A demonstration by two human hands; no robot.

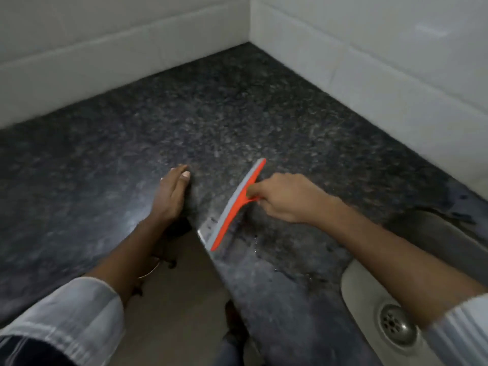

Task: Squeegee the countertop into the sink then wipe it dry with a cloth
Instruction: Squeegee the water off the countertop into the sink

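— Two hands in view: what is each doing?
— The right hand is clenched around the short handle of the orange squeegee, blade down on the dark counter near its front edge. The left hand lies loose on the counter, gripping nothing.
— How will the tool handle?
— Light and stiff, I'd judge, with a soft rubber lip. The handle is the place to grip. The sink sits to the right, where wet patches show.
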